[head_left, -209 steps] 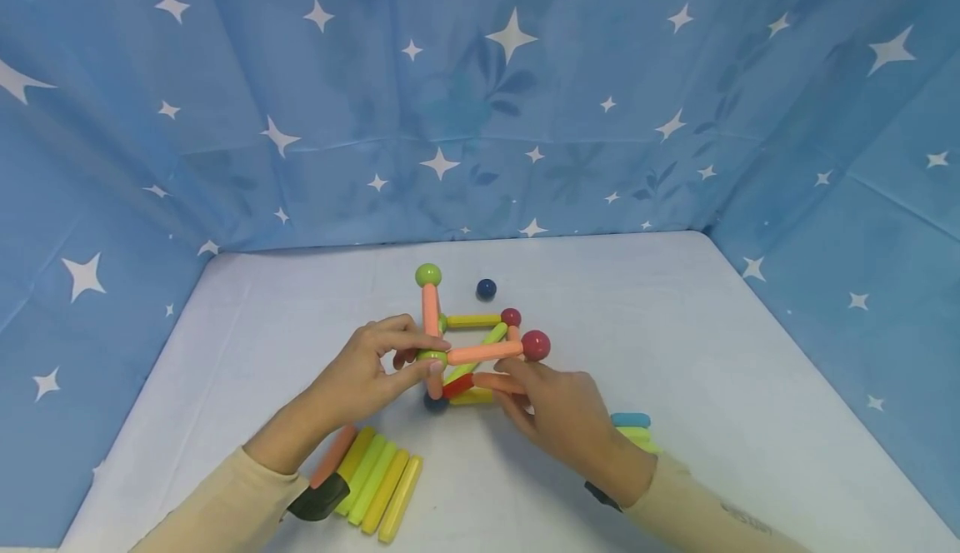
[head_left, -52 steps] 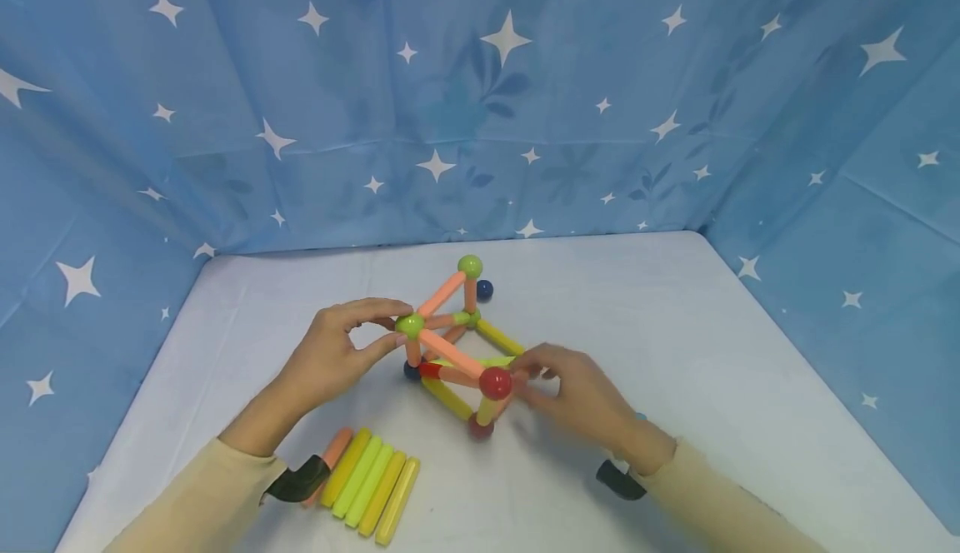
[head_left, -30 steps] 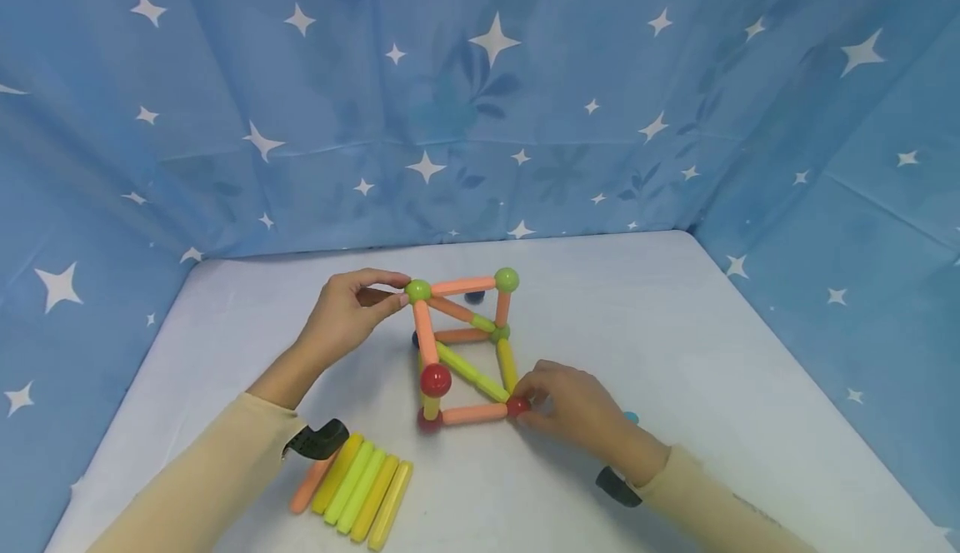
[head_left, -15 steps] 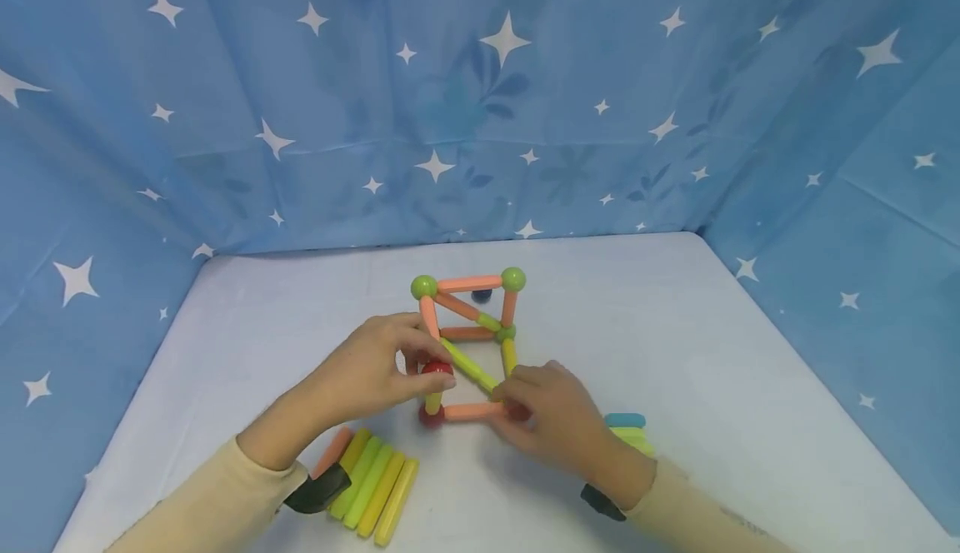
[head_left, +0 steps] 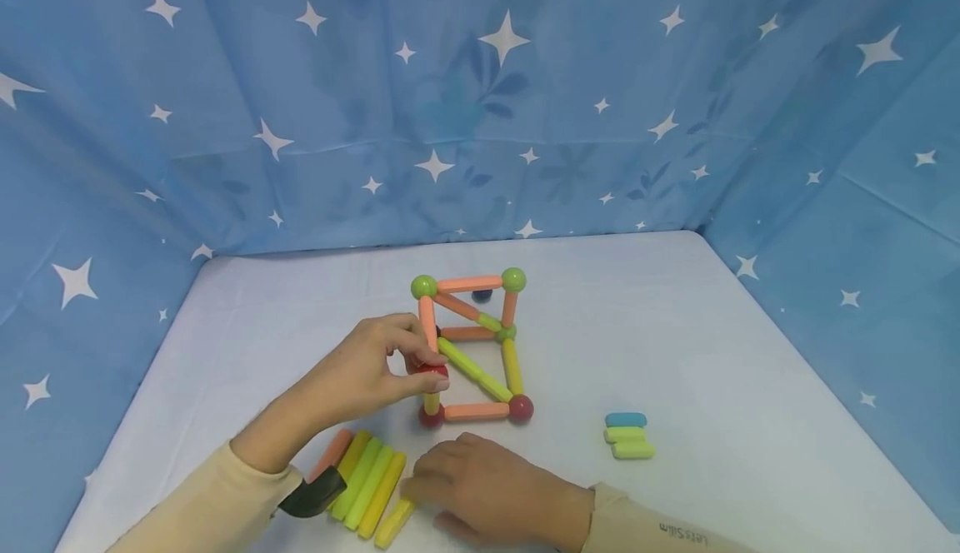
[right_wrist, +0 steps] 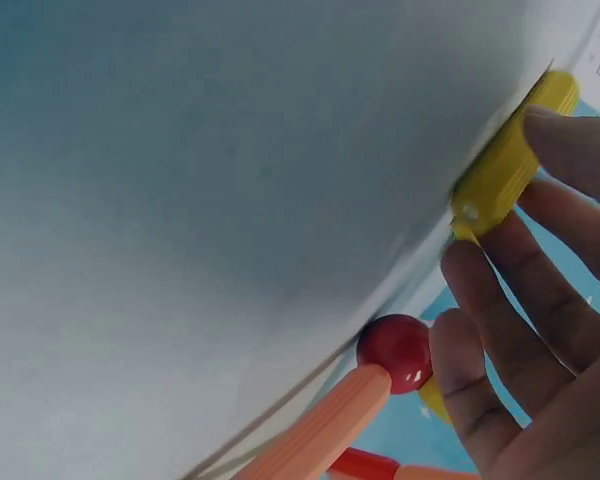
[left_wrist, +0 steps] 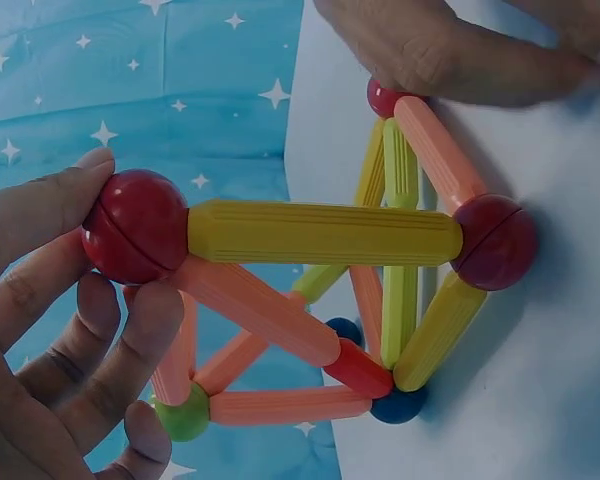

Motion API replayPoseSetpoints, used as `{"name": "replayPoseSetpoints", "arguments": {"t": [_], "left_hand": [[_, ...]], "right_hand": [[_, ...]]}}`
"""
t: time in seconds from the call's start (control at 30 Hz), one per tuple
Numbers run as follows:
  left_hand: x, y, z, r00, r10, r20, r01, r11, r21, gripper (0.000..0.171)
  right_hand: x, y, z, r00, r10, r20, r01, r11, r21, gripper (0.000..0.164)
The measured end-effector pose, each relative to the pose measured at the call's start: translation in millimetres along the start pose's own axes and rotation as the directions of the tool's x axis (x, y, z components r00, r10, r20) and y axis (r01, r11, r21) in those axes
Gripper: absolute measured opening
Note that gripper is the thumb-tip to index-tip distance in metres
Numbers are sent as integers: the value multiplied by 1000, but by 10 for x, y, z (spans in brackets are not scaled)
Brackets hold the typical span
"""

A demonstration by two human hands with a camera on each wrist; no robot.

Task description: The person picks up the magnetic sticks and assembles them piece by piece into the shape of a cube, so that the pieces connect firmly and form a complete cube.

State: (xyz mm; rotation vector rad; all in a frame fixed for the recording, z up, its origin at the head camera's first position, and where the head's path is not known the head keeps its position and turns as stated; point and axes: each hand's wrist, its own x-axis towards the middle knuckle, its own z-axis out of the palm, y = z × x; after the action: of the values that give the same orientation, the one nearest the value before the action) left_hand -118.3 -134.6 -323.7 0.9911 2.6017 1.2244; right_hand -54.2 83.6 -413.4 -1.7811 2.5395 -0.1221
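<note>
A frame of coral, yellow and lime sticks (head_left: 476, 411) joined by coloured balls stands mid-table. My left hand (head_left: 360, 374) pinches the red ball (left_wrist: 135, 228) at its upper front-left corner, thumb and fingertips on opposite sides. From that ball a yellow stick (left_wrist: 325, 232) runs down to a lower red ball (left_wrist: 495, 241). Low over the table in front of the frame, my right hand (head_left: 491, 486) holds a loose yellow stick (right_wrist: 510, 160) between thumb and fingers, at the right end of the stick row. Its fingers hide part of that stick in the head view.
Several coral, yellow and lime sticks (head_left: 367, 478) lie in a row at front left, partly under the left wrist. Right of the frame lie a blue stick (head_left: 626, 420) and two lime ones (head_left: 632, 450). A dark blue ball (head_left: 482, 296) sits behind the frame.
The frame has been turned round. My left hand has shifted from a green ball to the red one. My right hand has left the lower right red ball and gripped a yellow stick.
</note>
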Motion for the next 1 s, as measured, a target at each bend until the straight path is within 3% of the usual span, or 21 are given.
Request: {"name": "replayPoseSetpoints", "arguments": {"t": [0.17,0.3,0.43,0.6,0.8,0.9,1.0], "left_hand": [[-45,-8,12,998,-50,-25,50,999,-17,9],[-79,-22,14,996,-79,-35,77,995,-57,11],[-95,-30,13,996,-85,-39,82,993,-85,12],[-92,-33,17,996,-84,-38,80,992,-98,12],[-98,-29,21,995,-96,-42,92,992,-82,12],[-97,-32,29,994,-95,-48,91,993,-72,13],[-94,-38,45,996,-75,-58,71,995,-63,12]], "right_hand": [[-29,41,-55,995,67,72,-70,997,36,20],[-102,94,-115,982,120,149,-133,987,85,18],[-216,210,-244,976,152,159,-176,973,152,16],[-372,451,-530,963,267,46,-269,922,280,15],[-525,648,-775,881,457,-119,-412,867,279,20],[-540,672,-825,848,492,-194,-440,860,260,23],[-526,678,-845,830,496,-254,-444,864,236,25]]}}
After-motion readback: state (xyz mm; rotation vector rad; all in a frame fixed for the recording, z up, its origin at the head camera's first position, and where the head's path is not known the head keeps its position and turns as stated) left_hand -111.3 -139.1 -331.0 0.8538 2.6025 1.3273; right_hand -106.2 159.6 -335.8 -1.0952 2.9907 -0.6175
